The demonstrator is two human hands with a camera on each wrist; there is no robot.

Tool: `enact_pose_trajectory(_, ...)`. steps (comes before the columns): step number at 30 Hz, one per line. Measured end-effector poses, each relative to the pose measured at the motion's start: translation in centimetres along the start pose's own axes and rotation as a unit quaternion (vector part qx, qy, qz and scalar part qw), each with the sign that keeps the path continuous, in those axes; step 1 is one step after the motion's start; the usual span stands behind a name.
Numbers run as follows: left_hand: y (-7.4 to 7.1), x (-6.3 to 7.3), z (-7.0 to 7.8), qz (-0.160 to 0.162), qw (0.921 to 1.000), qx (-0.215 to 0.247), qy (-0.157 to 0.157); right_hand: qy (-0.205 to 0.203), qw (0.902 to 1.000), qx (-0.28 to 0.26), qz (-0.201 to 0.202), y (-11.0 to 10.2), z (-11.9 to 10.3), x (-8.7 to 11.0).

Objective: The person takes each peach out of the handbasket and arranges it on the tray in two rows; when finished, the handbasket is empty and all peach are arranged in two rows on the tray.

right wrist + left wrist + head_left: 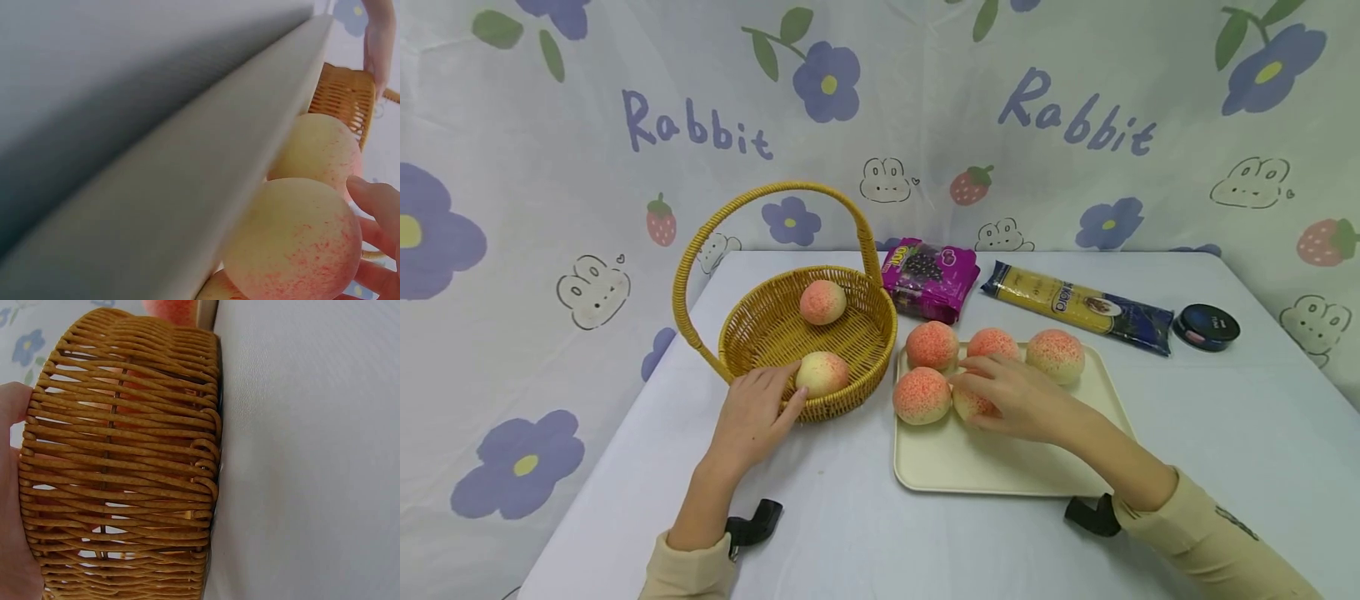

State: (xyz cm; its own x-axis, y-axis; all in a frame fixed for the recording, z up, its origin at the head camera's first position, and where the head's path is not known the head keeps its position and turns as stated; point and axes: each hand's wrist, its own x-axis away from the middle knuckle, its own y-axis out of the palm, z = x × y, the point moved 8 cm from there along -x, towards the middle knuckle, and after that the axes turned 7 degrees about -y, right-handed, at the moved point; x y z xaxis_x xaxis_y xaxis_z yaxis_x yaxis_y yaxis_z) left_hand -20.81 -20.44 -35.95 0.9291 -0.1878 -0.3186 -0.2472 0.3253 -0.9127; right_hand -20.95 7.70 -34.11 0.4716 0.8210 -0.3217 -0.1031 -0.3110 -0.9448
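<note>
My left hand [752, 417] grips the near left rim of the yellow wicker basket [857, 392]; its fingers lie over the edge, beside a peach [827, 374] inside. A second peach [823, 302] sits farther back in the basket. In the left wrist view the hand's edge shows at the rim of the basket [119, 469]. My right hand [1022, 400] is spread over a peach [294, 237] on the cream tray [1000, 467]. Thumb and fingers stand around its top; a firm hold does not show. Several other peaches, one [922, 396] just left, share the tray.
Behind the tray lies a purple snack bag [931, 279], touching the basket side. To its right are a long yellow and blue pasta packet [1075, 307] and a round dark tin [1206, 327]. A printed cloth hangs behind the white table [835, 517].
</note>
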Motion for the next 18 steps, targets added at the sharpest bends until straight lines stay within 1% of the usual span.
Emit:
enact_pose_trajectory(4,-0.1,0.1,0.0,0.001,1.0,0.002,-0.002,-0.003,1.0,-0.005,-0.001,-0.3,-0.2,-0.6)
enact_pose_trajectory(10,-0.1,0.1,0.0,0.0,1.0,0.004,-0.004,-0.036,0.9991,-0.009,0.019,-1.0,-1.0,-2.1)
enact_pose_trajectory(13,0.0,0.1,0.1,-0.002,1.0,0.006,-0.004,-0.045,0.9986,-0.01,0.025,-1.2,-1.3,-2.8)
enact_pose_trajectory(18,-0.1,0.1,0.0,-0.004,1.0,0.001,-0.008,-0.044,0.999,0.009,0.002,-1.1,-2.0,-3.9)
